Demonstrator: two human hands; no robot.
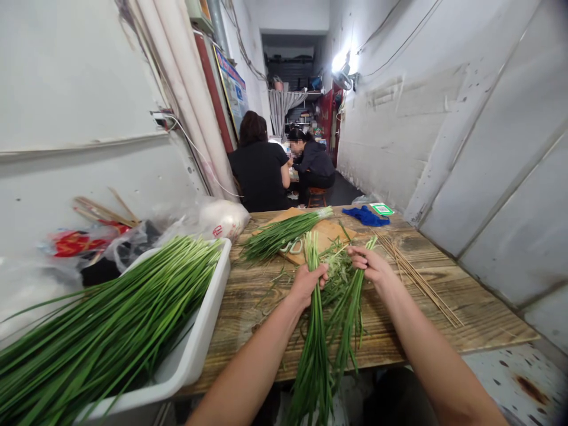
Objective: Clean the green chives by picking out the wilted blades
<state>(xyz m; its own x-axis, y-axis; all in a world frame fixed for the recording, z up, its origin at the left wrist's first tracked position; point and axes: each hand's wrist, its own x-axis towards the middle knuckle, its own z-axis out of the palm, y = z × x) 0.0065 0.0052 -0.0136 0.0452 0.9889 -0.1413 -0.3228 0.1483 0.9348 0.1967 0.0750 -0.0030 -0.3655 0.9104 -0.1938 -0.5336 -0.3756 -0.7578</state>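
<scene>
Green leaves with paler stems (313, 242), brown-grained wooden table (448, 284), white tub (208, 331), blue cloth (366, 216)

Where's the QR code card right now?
In the head view, the QR code card is right of centre at the wooden table's far edge, just right of the crumpled blue cloth.

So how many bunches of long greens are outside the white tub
3: one bunch in your left hand, a second bunch in your right hand, a third partly on the brown sheet. Others may be hidden.
</scene>
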